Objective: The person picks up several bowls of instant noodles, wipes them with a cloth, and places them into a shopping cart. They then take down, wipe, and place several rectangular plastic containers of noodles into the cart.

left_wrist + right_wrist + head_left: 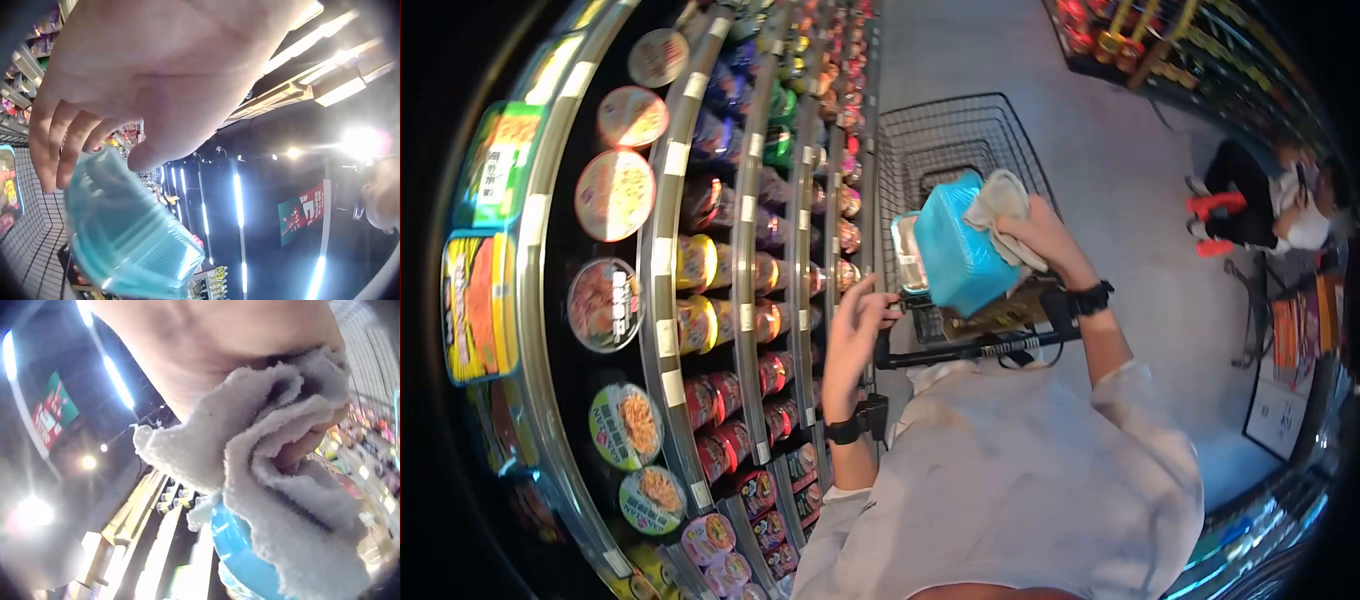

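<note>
My right hand (1040,235) grips a crumpled light-grey cloth (1000,208), its fingers partly hidden in the folds in the right wrist view. The cloth lies against the upper right side of a shiny blue plastic package (960,245), which is tilted above the shopping cart (1030,140). I cannot tell whether the right hand also bears the package through the cloth. Left of the package, my left hand (855,335) is raised with loosely bent fingers and holds nothing. In the left wrist view its fingers overlap the top of the package (125,231).
A blue-rimmed tray pack (908,252) lies in the cart, beside the tilted package. Shelves of instant-noodle cups (700,262) and bowls run close along the left. The cart handle (940,355) crosses before my body. Further right sits a person (1280,200) near a display.
</note>
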